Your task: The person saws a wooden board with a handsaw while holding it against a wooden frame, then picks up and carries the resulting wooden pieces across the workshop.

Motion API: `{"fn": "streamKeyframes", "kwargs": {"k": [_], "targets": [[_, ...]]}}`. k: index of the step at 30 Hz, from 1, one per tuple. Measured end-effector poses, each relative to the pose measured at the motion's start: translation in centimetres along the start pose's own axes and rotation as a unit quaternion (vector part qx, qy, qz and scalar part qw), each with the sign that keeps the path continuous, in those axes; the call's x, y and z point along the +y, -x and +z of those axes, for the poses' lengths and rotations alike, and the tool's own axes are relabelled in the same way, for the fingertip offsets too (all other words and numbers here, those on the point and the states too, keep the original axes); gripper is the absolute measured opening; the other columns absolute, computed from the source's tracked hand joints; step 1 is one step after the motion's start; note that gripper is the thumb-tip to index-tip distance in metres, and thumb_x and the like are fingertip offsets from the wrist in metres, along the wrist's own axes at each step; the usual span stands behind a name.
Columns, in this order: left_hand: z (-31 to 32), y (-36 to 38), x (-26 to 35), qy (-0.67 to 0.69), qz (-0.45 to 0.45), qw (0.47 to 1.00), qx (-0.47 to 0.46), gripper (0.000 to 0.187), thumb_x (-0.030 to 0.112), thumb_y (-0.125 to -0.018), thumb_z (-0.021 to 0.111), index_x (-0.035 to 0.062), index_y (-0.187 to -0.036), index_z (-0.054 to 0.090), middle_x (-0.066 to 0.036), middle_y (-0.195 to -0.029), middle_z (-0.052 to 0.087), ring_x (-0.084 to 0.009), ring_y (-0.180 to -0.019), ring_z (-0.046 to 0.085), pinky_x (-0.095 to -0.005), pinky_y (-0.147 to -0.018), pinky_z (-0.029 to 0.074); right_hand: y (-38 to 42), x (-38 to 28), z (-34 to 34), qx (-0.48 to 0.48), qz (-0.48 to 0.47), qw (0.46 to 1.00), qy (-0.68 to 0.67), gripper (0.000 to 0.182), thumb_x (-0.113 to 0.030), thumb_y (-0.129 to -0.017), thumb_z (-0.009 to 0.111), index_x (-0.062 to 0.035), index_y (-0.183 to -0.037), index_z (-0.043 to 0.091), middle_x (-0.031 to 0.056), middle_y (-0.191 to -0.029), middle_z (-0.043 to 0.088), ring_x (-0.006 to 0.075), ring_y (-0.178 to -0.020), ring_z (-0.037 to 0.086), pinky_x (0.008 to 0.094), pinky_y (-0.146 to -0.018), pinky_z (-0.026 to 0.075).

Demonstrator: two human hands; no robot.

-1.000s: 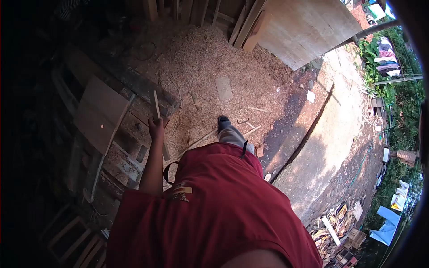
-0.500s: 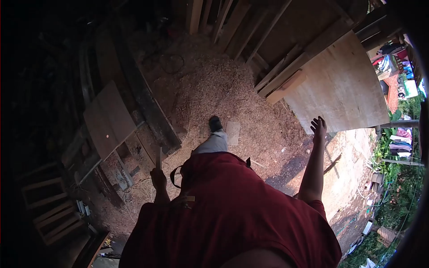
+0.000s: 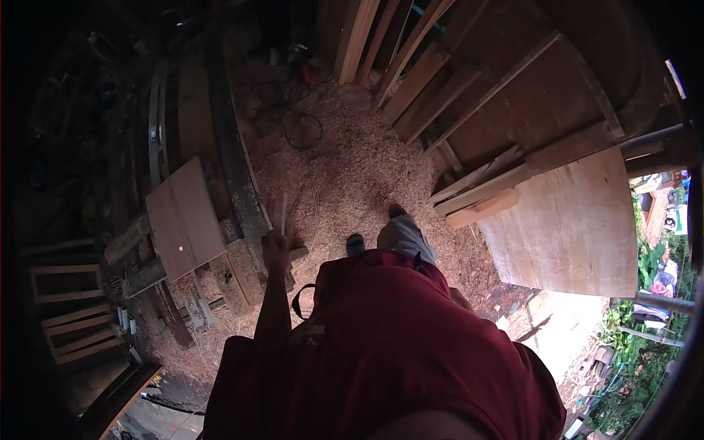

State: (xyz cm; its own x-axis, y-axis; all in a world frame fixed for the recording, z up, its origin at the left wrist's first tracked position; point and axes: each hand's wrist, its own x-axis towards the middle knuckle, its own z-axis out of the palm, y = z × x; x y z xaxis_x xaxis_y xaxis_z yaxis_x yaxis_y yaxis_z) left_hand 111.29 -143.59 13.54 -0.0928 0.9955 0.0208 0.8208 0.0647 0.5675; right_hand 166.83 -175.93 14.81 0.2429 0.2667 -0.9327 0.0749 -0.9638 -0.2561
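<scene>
My left hand (image 3: 275, 251) is closed around the lower end of a thin wooden stick (image 3: 282, 213), which points up and away from me, beside the long dark beam on the left. My right hand is hidden; only a bit of the right forearm (image 3: 460, 299) shows at the edge of my red shirt (image 3: 381, 345). Both of my feet are on the ground covered in wood shavings (image 3: 352, 161).
Boards and a dark beam (image 3: 238, 147) lie at the left with a plywood piece (image 3: 187, 220). A large plywood sheet (image 3: 565, 227) and upright planks (image 3: 359, 40) lean at the right and front. A cable (image 3: 302, 130) lies ahead. Wooden frames (image 3: 70, 297) stand far left.
The view has moved forward over the floor. My left hand has reached farther forward with the stick. My right arm has dropped from beside the plywood sheet, and a second foot has appeared.
</scene>
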Motion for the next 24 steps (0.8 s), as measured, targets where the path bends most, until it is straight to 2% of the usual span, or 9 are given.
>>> {"fn": "streamKeyframes", "kwargs": {"k": [6,8,9,13,16,20,21,23,24], "targets": [[6.1,-1.5,1.2,-0.097,-0.039,0.993,-0.049,0.053,0.029,-0.095,0.075,0.0029,-0.138,0.056,-0.026,-0.129,0.06,-0.0486,-0.122,0.061,-0.0553,-0.103,0.053,-10.9,0.8,-7.0,-0.008,0.089,0.992,-0.09,0.038,-0.032,-0.106,0.058,-0.0116,-0.138,0.063,0.0084,-0.119,0.074,0.028,-0.109,0.071,0.0504,-0.091,0.058],[5.8,0.7,4.3,-0.089,-0.149,0.983,-0.063,0.053,0.026,-0.093,0.078,0.007,-0.136,0.055,-0.024,-0.129,0.06,-0.0477,-0.122,0.061,-0.0557,-0.101,0.053,-14.9,-2.3,-10.4,-0.013,0.096,0.989,-0.11,0.04,-0.033,-0.107,0.056,-0.011,-0.141,0.06,0.0091,-0.119,0.074,0.0285,-0.11,0.071,0.0512,-0.091,0.057],[6.1,2.1,4.5,-0.083,-0.153,0.982,-0.067,0.052,0.024,-0.092,0.08,0.0086,-0.135,0.054,-0.023,-0.13,0.059,-0.0478,-0.122,0.061,-0.0562,-0.099,0.054,-17.0,-4.2,-12.1,-0.014,0.087,0.99,-0.113,0.041,-0.033,-0.108,0.055,-0.0107,-0.142,0.059,0.0094,-0.119,0.074,0.0287,-0.11,0.071,0.0516,-0.092,0.057],[6.7,6.7,7.6,-0.088,-0.285,0.951,-0.082,0.052,0.02,-0.089,0.083,0.0109,-0.131,0.053,-0.022,-0.13,0.058,-0.0473,-0.117,0.064,-0.0569,-0.096,0.055,-22.9,-15.1,-18.2,-0.017,-0.019,0.996,-0.087,0.04,-0.033,-0.108,0.054,-0.0112,-0.141,0.059,0.0117,-0.12,0.073,0.0298,-0.108,0.072,0.0526,-0.089,0.057],[7.2,8.3,11.4,-0.08,-0.358,0.93,-0.039,0.047,0.018,-0.091,0.08,0.0106,-0.131,0.056,-0.02,-0.129,0.058,-0.0447,-0.114,0.065,-0.0549,-0.094,0.056,-22.4,-26.4,-22.2,0.001,-0.075,0.997,0.022,0.041,-0.038,-0.107,0.057,-0.0134,-0.14,0.059,0.0129,-0.121,0.072,0.0292,-0.102,0.073,0.0513,-0.085,0.057],[8.6,9.1,16.7,-0.06,-0.334,0.939,0.062,0.047,0.017,-0.095,0.076,0.0107,-0.138,0.059,-0.02,-0.127,0.061,-0.0441,-0.114,0.064,-0.0536,-0.094,0.056,-27.8,-37.6,-25.7,-0.013,-0.085,0.991,0.1,0.045,-0.049,-0.107,0.057,-0.012,-0.133,0.062,0.0104,-0.109,0.076,0.0282,-0.093,0.074,0.0506,-0.075,0.058],[8.9,8.9,18.3,-0.048,-0.332,0.938,0.088,0.046,0.019,-0.096,0.075,0.009,-0.137,0.059,-0.021,-0.126,0.061,-0.0449,-0.114,0.064,-0.0539,-0.094,0.056,-31.6,-39.7,-26.7,-0.024,-0.067,0.987,0.141,0.035,-0.047,-0.108,0.055,-0.0167,-0.122,0.062,0.0055,-0.108,0.07,0.024,-0.093,0.068,0.051,-0.079,0.056],[9.3,8.9,20.9,-0.048,-0.319,0.94,0.113,0.045,0.019,-0.096,0.074,0.0084,-0.137,0.058,-0.021,-0.127,0.061,-0.0454,-0.114,0.064,-0.0545,-0.094,0.055,-32.6,-44.9,-27.5,-0.042,-0.108,0.985,0.13,0.028,-0.046,-0.106,0.06,-0.0197,-0.117,0.063,0.0009,-0.096,0.065,0.0183,-0.082,0.062,0.045,-0.071,0.053],[9.6,9.1,22.1,-0.034,-0.327,0.936,0.128,0.046,0.019,-0.097,0.074,0.0062,-0.137,0.058,-0.022,-0.127,0.061,-0.0456,-0.114,0.064,-0.0546,-0.094,0.055,-33.1,-47.3,-27.4,-0.034,-0.123,0.987,0.1,0.028,-0.044,-0.106,0.061,-0.0199,-0.12,0.063,0.002,-0.102,0.069,0.0195,-0.089,0.067,0.0447,-0.077,0.055]]}}
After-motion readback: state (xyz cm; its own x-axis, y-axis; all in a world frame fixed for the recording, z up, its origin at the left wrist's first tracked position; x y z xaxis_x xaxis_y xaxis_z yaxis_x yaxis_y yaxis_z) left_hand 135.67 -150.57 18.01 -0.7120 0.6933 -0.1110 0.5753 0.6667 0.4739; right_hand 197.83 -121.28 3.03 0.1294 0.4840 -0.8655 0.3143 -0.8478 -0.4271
